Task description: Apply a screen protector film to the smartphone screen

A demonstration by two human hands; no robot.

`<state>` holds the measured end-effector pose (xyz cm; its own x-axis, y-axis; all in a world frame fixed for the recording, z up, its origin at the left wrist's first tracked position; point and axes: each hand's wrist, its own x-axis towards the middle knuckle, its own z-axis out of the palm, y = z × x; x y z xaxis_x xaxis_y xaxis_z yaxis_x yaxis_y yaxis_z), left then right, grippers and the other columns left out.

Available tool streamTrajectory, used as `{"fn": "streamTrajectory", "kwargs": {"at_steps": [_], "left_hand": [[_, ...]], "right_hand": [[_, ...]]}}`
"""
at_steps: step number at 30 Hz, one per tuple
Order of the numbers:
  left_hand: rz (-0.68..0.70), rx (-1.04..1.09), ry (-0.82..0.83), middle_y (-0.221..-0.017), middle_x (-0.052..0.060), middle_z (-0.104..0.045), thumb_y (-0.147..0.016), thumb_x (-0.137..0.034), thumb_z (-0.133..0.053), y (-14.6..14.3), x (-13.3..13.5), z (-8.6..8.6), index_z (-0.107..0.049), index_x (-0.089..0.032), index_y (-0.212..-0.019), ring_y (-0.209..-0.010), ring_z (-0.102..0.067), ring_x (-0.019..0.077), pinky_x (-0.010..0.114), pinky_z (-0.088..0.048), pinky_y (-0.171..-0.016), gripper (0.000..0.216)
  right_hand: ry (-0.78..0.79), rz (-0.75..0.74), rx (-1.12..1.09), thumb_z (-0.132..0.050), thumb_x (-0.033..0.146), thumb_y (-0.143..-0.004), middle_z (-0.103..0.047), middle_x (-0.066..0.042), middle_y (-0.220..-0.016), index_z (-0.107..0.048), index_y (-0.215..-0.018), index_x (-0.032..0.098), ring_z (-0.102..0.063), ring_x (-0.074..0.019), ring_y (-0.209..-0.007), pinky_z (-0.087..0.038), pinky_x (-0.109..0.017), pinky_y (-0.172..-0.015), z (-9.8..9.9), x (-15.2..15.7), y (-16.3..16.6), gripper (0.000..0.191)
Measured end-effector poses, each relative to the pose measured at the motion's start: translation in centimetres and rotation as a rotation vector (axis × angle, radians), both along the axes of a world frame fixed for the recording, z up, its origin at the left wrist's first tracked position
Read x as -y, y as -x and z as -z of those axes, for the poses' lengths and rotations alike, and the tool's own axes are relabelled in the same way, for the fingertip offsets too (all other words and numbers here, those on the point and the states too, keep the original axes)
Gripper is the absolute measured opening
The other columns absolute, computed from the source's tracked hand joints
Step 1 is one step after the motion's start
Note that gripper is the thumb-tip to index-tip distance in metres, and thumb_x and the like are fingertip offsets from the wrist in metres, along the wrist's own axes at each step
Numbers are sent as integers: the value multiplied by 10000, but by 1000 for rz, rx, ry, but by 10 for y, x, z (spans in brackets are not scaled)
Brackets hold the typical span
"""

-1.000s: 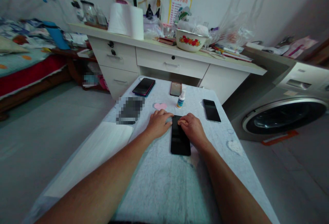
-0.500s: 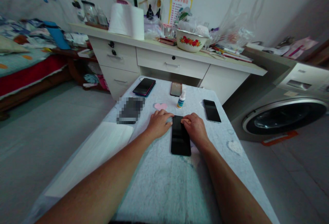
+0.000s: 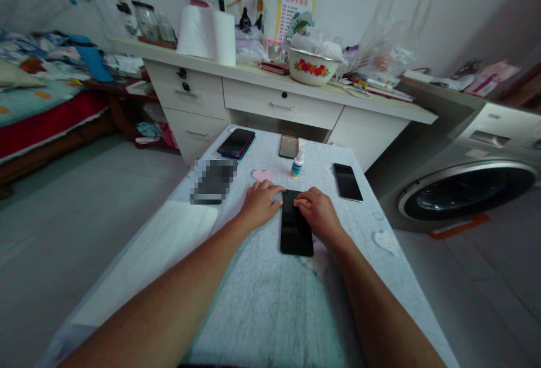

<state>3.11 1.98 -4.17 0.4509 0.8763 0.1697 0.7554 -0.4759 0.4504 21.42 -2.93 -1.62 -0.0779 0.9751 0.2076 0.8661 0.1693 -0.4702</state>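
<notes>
A black smartphone [image 3: 296, 233] lies flat on the table, screen up, between my hands. My left hand [image 3: 261, 202] steadies it at the upper left corner, with the forefinger at the top edge and the thumb against the side. In my closed right hand [image 3: 320, 209] is a folded orange cloth [image 3: 301, 203], pressed on the upper part of the screen; most of the cloth is hidden under the fingers. Just beyond the phone stands a small white spray bottle [image 3: 297, 164] with a blue and yellow label. A pink heart-shaped piece [image 3: 263, 175] lies beyond my left hand.
Another phone [image 3: 347, 182] lies at the right, a stacked pair of dark phones [image 3: 236, 142] at the far left, and a phone case [image 3: 289, 146] at the back. A blurred-out dark object [image 3: 214, 181] lies left. Behind stand a desk [image 3: 270, 97] and, right, a washing machine [image 3: 465, 159].
My right hand has slid slightly left and towards me over the screen with the cloth. My left hand and the smartphone stay in place.
</notes>
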Motion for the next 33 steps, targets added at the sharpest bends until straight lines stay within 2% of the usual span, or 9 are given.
{"fn": "streamTrajectory", "kwargs": {"at_steps": [8,16,33], "left_hand": [[7,7,1,-1153,54,-576,-847,-330,-549,1,-1,0,-608,-300,-1217,-1089,-494,260,403,-378,-958,376],[5,10,-4,-1160,54,-571,-849,-330,-553,0,0,0,-599,-302,-1221,-1092,-496,259,397,-387,-941,377],[4,-2,6,-1159,47,-571,-851,-330,-555,0,0,-2,-599,-304,-1222,-1096,-495,251,387,-376,-963,375]], "right_hand": [[48,-84,-15,-610,131,-812,-635,-36,-845,-719,-853,178,-581,-147,-797,-405,-247,-734,-9,8,0,125],[58,-160,-43,-602,91,-768,-646,-24,-818,-708,-800,174,-578,-143,-766,-407,-249,-718,-9,11,-1,138],[-8,-27,-17,-615,163,-833,-615,-38,-855,-712,-884,167,-570,-153,-811,-392,-254,-751,0,3,-1,109]]}}
